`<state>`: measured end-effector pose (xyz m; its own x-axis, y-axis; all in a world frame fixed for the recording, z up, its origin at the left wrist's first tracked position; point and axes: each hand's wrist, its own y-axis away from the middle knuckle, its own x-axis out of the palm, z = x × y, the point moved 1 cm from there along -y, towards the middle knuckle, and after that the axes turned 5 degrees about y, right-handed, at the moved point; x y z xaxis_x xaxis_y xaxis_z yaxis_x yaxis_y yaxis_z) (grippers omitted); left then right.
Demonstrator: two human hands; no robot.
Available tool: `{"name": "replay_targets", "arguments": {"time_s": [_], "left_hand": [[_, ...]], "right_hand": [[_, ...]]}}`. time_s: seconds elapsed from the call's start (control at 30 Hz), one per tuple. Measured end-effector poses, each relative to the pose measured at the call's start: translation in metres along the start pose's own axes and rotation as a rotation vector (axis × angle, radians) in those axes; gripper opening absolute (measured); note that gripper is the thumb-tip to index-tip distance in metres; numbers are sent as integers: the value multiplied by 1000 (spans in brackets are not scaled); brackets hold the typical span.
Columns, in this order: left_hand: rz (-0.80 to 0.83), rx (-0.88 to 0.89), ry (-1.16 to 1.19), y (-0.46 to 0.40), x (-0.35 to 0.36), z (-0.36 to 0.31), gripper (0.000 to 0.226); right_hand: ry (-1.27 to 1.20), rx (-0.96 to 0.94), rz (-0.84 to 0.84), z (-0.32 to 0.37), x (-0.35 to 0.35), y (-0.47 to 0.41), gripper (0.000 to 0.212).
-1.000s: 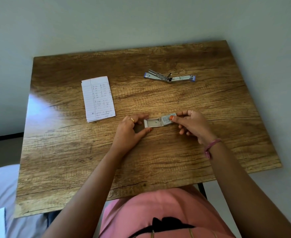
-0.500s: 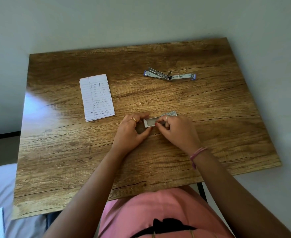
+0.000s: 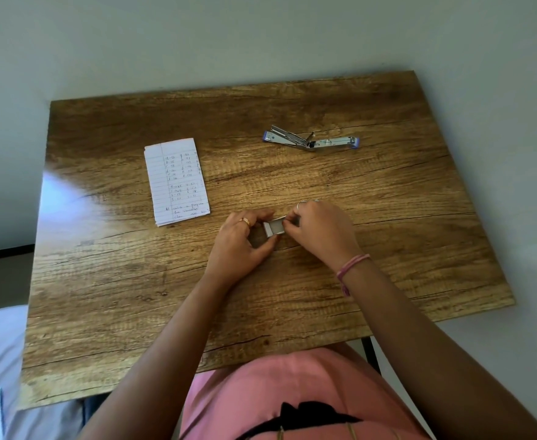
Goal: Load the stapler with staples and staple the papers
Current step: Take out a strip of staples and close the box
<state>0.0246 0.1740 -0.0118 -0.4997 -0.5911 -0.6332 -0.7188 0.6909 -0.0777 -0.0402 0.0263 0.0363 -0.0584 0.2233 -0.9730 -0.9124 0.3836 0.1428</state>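
Head view: left hand (image 3: pixel 240 241) and right hand (image 3: pixel 319 230) pinch staple box (image 3: pixel 273 227).

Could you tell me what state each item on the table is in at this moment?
stapler: swung open, lying untouched at the far side of the table.
papers: stacked flat, not yet stapled.
staple box: tray slid partly open.
left hand: holding the box tray.
right hand: fingers on the box.

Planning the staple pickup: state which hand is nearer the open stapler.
Right. The right hand lies almost straight below the stapler; the left hand sits farther left, both at the staple box.
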Motion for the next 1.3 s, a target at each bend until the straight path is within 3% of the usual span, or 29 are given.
{"name": "replay_targets", "arguments": {"time_s": [0.17, 0.4, 0.63, 0.87, 1.07, 1.3], "left_hand": [[-6, -10, -2, 0, 1, 2, 37], [-6, -14, 19, 0, 0, -1, 39], [23, -11, -17, 0, 1, -1, 43], [27, -35, -24, -1, 2, 0, 46], [24, -41, -45, 0, 3, 1, 48], [7, -44, -40, 0, 4, -1, 47]], "right_hand": [[-33, -24, 14, 0, -1, -1, 17], [-490, -29, -8, -35, -9, 14, 13], [-441, 90, 14, -102, -4, 33, 12], [-368, 15, 81, -118, -5, 27, 15], [-608, 102, -12, -132, -16, 13, 14], [-459, -35, 28, -116, -15, -30, 22]]}}
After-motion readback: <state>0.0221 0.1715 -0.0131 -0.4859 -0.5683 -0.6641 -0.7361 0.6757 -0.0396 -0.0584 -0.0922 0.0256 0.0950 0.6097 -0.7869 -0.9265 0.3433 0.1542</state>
